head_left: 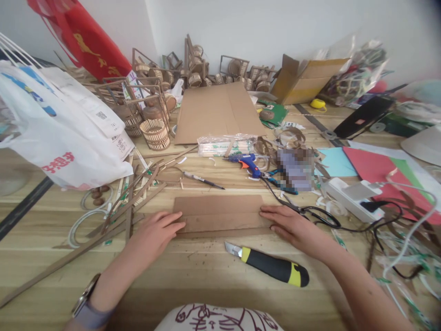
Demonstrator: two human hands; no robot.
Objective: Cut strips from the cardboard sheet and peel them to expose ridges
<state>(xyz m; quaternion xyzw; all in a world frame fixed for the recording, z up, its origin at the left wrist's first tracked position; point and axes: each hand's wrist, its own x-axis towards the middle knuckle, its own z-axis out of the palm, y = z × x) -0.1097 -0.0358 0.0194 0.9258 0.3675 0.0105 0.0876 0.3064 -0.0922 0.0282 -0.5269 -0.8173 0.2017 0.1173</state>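
A flat rectangular piece of brown cardboard lies on the wooden table in front of me, with a crease or line running along it. My left hand rests its fingertips on the left end of the cardboard, fingers stretched out. At the opposite end, my right hand lays extended fingers on the right edge. Between my forearms, nearer to me, a black and yellow utility knife lies with its blade out, pointing left. Neither hand touches the knife.
Behind the cardboard are a pen, a blue glue gun, scissors and a large cardboard sheet. Brown strips lie left, beside a white plastic bag. A power strip and cables are at right.
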